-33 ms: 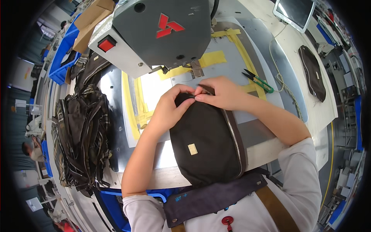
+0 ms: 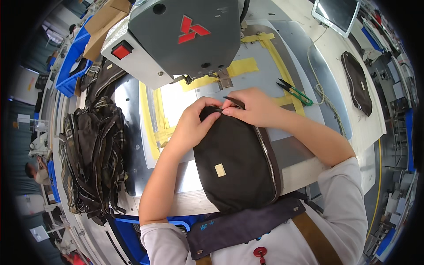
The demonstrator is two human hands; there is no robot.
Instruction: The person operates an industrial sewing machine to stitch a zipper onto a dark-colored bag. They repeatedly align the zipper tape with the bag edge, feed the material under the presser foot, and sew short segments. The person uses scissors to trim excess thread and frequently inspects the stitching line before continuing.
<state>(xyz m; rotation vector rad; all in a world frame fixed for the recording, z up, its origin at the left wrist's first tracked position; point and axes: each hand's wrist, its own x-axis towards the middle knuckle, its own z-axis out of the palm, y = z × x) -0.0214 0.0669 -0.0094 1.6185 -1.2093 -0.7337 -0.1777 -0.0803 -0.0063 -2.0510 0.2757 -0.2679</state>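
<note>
Blue bins [image 2: 70, 66] at the far left are holding cardboard boxes [image 2: 104, 22]. A heap of dark bags [image 2: 92, 154] is lying on the desk [image 2: 362, 128], whose metal plate is carrying yellow tape beneath a grey sewing machine [image 2: 176, 35]; green snips [image 2: 296, 92] are resting nearby. The black pouch [image 2: 236, 163], with a small tan patch and side zipper, is sitting at the desk's near edge. The left hand [image 2: 192, 121] and right hand [image 2: 251, 106] are both pinching its top edge, fingers narrow.

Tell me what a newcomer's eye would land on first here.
First, both hands, left hand and right hand, pinching the top edge of a dark zippered pouch at centre. Above looms a grey sewing machine head; a heap of dark bags lies at left.
</note>
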